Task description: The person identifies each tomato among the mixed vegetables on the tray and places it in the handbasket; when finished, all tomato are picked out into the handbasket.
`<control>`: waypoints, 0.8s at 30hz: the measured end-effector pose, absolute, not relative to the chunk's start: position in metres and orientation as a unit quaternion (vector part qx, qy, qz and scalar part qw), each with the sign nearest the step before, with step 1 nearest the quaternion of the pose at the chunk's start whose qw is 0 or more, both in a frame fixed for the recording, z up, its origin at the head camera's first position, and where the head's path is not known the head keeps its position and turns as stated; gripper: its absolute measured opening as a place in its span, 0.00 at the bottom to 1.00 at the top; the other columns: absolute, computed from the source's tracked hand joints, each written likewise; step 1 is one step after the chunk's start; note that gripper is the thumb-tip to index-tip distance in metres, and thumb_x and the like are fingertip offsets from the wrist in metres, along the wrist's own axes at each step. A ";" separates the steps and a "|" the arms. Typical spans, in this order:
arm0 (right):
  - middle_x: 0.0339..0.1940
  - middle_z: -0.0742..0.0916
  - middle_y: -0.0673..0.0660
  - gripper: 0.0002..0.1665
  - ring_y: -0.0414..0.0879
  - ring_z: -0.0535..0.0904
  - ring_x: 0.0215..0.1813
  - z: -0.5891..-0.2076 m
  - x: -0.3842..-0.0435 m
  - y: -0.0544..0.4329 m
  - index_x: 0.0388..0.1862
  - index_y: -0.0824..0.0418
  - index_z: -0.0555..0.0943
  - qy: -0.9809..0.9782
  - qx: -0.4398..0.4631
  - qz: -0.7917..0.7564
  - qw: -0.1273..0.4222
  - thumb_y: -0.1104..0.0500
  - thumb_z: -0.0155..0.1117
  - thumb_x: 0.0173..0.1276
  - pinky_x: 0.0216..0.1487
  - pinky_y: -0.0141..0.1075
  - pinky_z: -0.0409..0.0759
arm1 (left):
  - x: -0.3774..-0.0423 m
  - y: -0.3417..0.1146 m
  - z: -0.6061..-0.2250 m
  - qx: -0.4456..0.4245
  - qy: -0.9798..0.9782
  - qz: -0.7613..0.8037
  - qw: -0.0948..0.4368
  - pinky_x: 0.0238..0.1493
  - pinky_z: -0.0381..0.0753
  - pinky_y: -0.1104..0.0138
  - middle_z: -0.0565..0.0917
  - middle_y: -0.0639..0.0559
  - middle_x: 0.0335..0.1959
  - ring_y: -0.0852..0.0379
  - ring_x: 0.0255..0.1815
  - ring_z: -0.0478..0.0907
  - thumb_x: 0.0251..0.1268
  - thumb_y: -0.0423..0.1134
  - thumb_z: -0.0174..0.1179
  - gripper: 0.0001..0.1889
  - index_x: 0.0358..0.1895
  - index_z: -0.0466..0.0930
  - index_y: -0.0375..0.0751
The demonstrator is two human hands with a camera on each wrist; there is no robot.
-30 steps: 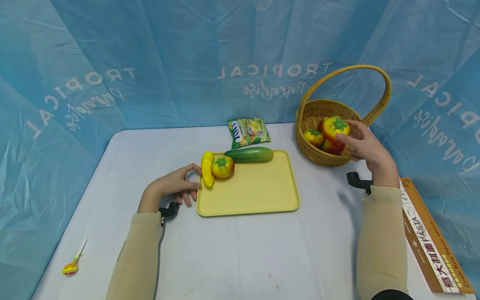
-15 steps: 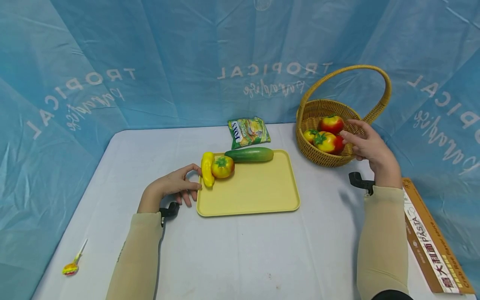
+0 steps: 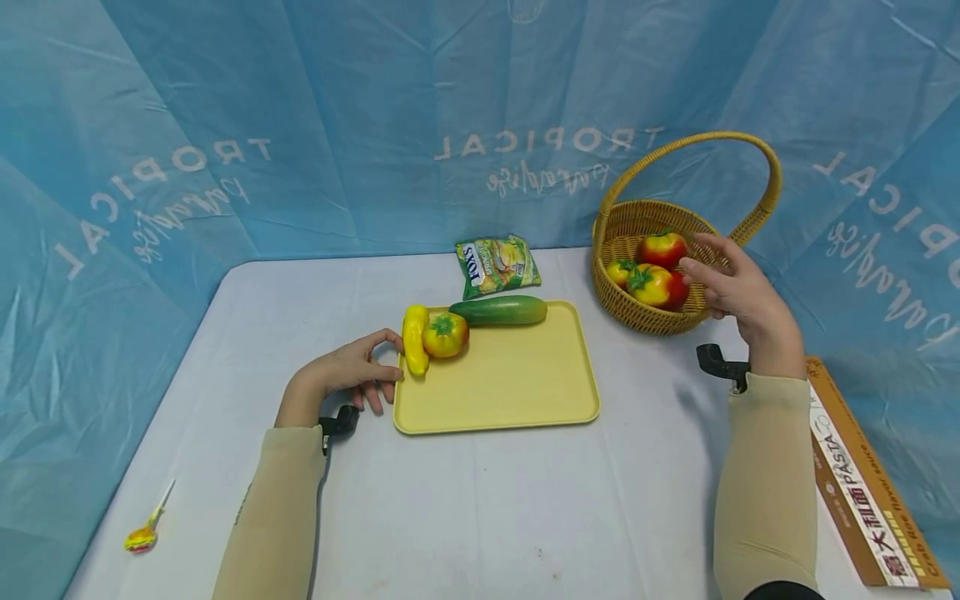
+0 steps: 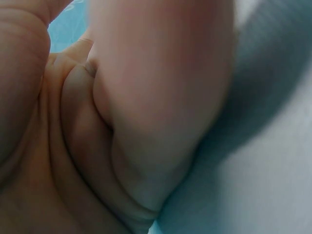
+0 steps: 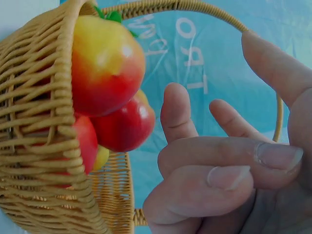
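My right hand (image 3: pixel 742 296) hovers at the right rim of the wicker basket (image 3: pixel 637 315), fingers loosely bent and nothing between them. Inside lie several red-and-yellow toy tomatoes with green tops, among them a front tomato (image 3: pixel 649 284) and a redder rear tomato (image 3: pixel 663 249). In the right wrist view, a tomato (image 5: pixel 107 66) bulges over the rim, apart from my fingers. My left hand (image 3: pixel 341 367) touches the left edge of the yellow tray (image 3: pixel 510 383) with thumb and forefinger. On that tray rest a toy banana (image 3: pixel 415 340), a tomato (image 3: pixel 446 335) and a green cucumber (image 3: pixel 498 309).
Behind the tray lies a green snack packet (image 3: pixel 498 264). A lollipop (image 3: pixel 142 536) is at the front left of the white-covered table (image 3: pixel 480 517). Along the right edge sits a long brown pasta box (image 3: pixel 873 483). Over the basket arches a tall handle (image 3: pixel 712 133). Blue printed sheeting (image 3: pixel 360 100) surrounds the table.
A second ago my right hand held a tomato above the others in the basket. It has let go, and that tomato now lies among them. My left hand has stayed at the tray.
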State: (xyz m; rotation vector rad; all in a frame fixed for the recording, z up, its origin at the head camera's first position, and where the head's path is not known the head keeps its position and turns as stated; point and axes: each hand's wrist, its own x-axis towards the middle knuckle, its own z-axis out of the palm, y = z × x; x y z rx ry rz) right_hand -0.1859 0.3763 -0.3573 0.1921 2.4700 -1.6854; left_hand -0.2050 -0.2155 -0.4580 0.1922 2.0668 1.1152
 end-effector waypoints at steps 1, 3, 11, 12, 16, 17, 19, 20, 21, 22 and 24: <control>0.43 0.87 0.37 0.46 0.45 0.60 0.19 -0.356 -0.185 0.375 0.88 0.39 0.52 0.823 0.063 -0.560 0.071 0.38 0.61 0.79 0.25 0.40 0.63 | -0.205 -0.215 -0.458 0.076 0.811 0.437 0.382 0.22 0.84 0.67 0.91 0.43 0.30 0.52 0.20 0.88 0.74 0.50 0.67 0.30 0.69 0.60 0.52; 0.45 0.86 0.37 0.45 0.46 0.60 0.19 -0.354 -0.184 0.372 0.87 0.38 0.53 0.825 0.060 -0.558 0.068 0.38 0.61 0.79 0.25 0.39 0.64 | -0.205 -0.216 -0.458 0.076 0.811 0.437 0.381 0.22 0.84 0.67 0.91 0.43 0.31 0.51 0.20 0.88 0.74 0.49 0.67 0.30 0.69 0.60 0.52; 0.46 0.86 0.38 0.44 0.47 0.60 0.19 -0.345 -0.180 0.352 0.86 0.39 0.56 0.833 0.038 -0.549 0.052 0.39 0.63 0.78 0.25 0.40 0.65 | -0.204 -0.216 -0.458 0.076 0.813 0.436 0.379 0.22 0.84 0.67 0.91 0.43 0.31 0.51 0.21 0.88 0.74 0.50 0.67 0.30 0.69 0.61 0.52; 0.45 0.87 0.40 0.43 0.47 0.60 0.18 -0.344 -0.180 0.349 0.86 0.40 0.57 0.834 0.034 -0.549 0.050 0.39 0.63 0.78 0.24 0.40 0.65 | -0.204 -0.216 -0.458 0.076 0.812 0.436 0.379 0.22 0.84 0.67 0.91 0.43 0.31 0.51 0.21 0.88 0.74 0.50 0.67 0.30 0.69 0.61 0.52; 0.48 0.84 0.47 0.43 0.47 0.61 0.20 -0.343 -0.182 0.336 0.84 0.37 0.58 0.843 0.026 -0.535 0.053 0.39 0.65 0.77 0.25 0.40 0.66 | -0.204 -0.216 -0.458 0.076 0.812 0.437 0.379 0.22 0.84 0.67 0.91 0.43 0.31 0.51 0.20 0.88 0.74 0.50 0.68 0.30 0.69 0.61 0.52; 0.51 0.83 0.49 0.43 0.46 0.64 0.22 -0.343 -0.182 0.333 0.84 0.36 0.58 0.845 0.026 -0.531 0.055 0.38 0.65 0.77 0.25 0.40 0.66 | -0.204 -0.216 -0.458 0.076 0.812 0.437 0.379 0.21 0.84 0.67 0.91 0.43 0.31 0.51 0.20 0.88 0.74 0.50 0.67 0.30 0.69 0.61 0.52; 0.55 0.80 0.51 0.43 0.46 0.67 0.27 -0.343 -0.184 0.327 0.84 0.35 0.58 0.851 0.026 -0.520 0.062 0.37 0.65 0.76 0.28 0.39 0.69 | -0.205 -0.216 -0.458 0.076 0.812 0.437 0.380 0.21 0.84 0.67 0.91 0.43 0.31 0.51 0.20 0.88 0.74 0.50 0.67 0.30 0.69 0.61 0.52; 0.57 0.78 0.52 0.43 0.46 0.68 0.27 -0.343 -0.184 0.324 0.84 0.35 0.58 0.854 0.024 -0.516 0.066 0.37 0.65 0.77 0.28 0.39 0.69 | -0.205 -0.216 -0.458 0.076 0.811 0.437 0.380 0.21 0.84 0.67 0.91 0.43 0.31 0.51 0.21 0.88 0.74 0.50 0.67 0.30 0.69 0.61 0.52; 0.58 0.78 0.53 0.43 0.47 0.68 0.28 -0.343 -0.185 0.321 0.84 0.35 0.58 0.855 0.021 -0.514 0.069 0.37 0.65 0.77 0.28 0.39 0.69 | -0.205 -0.216 -0.458 0.076 0.811 0.437 0.381 0.21 0.84 0.67 0.91 0.43 0.30 0.51 0.21 0.88 0.74 0.50 0.67 0.30 0.69 0.60 0.52; 0.59 0.79 0.54 0.43 0.47 0.68 0.28 -0.344 -0.186 0.317 0.84 0.36 0.58 0.855 0.018 -0.513 0.073 0.37 0.65 0.77 0.28 0.39 0.69 | -0.205 -0.216 -0.458 0.075 0.811 0.438 0.381 0.21 0.84 0.67 0.91 0.43 0.30 0.51 0.21 0.89 0.74 0.50 0.67 0.30 0.69 0.60 0.52; 0.57 0.80 0.56 0.43 0.46 0.66 0.25 -0.345 -0.188 0.310 0.84 0.36 0.58 0.851 0.010 -0.518 0.086 0.37 0.65 0.77 0.26 0.38 0.68 | -0.205 -0.216 -0.458 0.073 0.810 0.439 0.382 0.21 0.84 0.67 0.91 0.43 0.30 0.50 0.21 0.89 0.74 0.50 0.67 0.30 0.69 0.60 0.52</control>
